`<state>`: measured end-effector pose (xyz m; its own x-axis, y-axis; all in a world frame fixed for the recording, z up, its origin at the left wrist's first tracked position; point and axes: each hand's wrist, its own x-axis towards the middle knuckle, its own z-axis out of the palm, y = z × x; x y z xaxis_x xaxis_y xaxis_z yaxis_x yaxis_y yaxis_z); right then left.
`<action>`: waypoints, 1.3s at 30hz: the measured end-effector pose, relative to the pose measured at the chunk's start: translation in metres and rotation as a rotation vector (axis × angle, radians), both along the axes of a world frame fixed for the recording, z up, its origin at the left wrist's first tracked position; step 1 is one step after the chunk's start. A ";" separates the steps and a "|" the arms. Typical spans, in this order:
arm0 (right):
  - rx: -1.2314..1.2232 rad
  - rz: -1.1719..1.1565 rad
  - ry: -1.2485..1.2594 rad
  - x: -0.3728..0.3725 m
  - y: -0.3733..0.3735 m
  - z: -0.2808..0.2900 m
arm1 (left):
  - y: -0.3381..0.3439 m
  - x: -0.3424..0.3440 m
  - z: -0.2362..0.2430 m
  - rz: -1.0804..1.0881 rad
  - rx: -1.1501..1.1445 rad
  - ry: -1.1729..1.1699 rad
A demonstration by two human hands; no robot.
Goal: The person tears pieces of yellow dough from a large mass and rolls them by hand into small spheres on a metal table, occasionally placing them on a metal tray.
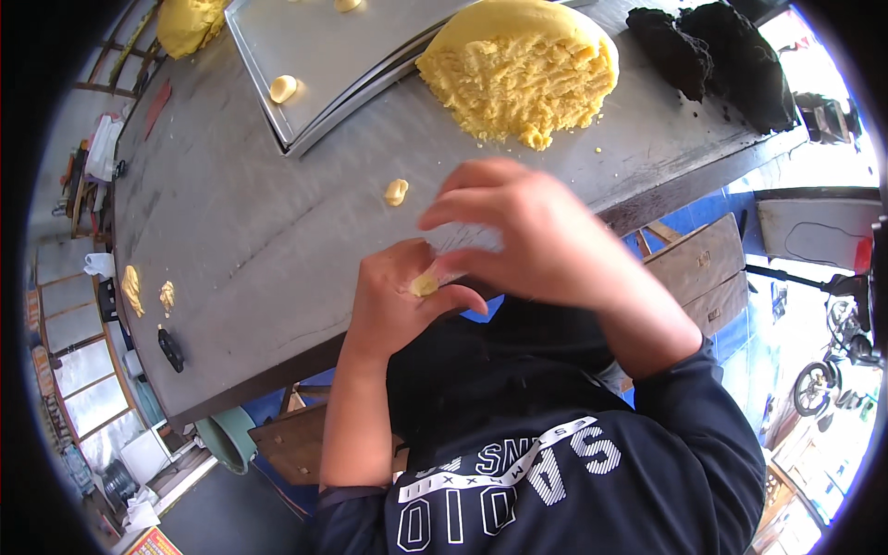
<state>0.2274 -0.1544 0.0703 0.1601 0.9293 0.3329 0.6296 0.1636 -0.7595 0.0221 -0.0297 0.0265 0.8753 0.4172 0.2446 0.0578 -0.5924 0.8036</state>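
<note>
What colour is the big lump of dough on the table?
The big lump of dough is yellow, seen in the head view.

Both bare forearms up from the lower edge, dark navy sleeves pushed back above the wrists, hands meeting close together over the near edge of the work surface. Left hand (pixel 393 301) palm-up and loosely cupped, fingers curled inward, thumb lying across toward the right, a small yellow lump pressed in the palm. Right hand (pixel 527 236) arched above and just to the right, knuckles upward, fingers spread and bent downward, fingertips (pixel 442 215) reaching over the left palm, wrist sharply flexed.
</note>
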 end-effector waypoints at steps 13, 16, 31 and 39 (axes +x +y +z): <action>-0.055 -0.294 -0.370 0.084 -0.056 -0.033 | 0.009 -0.008 -0.008 0.007 -0.518 -0.167; -0.006 -0.455 -0.435 0.108 -0.066 -0.021 | 0.014 -0.015 -0.008 0.022 -0.697 -0.236; 0.062 -0.477 -0.363 0.089 -0.050 -0.030 | 0.008 -0.006 -0.014 0.028 -0.582 -0.216; 0.042 -0.508 -0.377 0.075 -0.064 -0.036 | 0.007 -0.024 0.022 0.154 0.340 0.105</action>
<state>0.3023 -0.2183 0.0338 0.4425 0.7532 0.4868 0.8595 -0.2013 -0.4698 -0.0019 -0.0224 0.0486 0.8361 0.4564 0.3044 0.2383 -0.8020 0.5478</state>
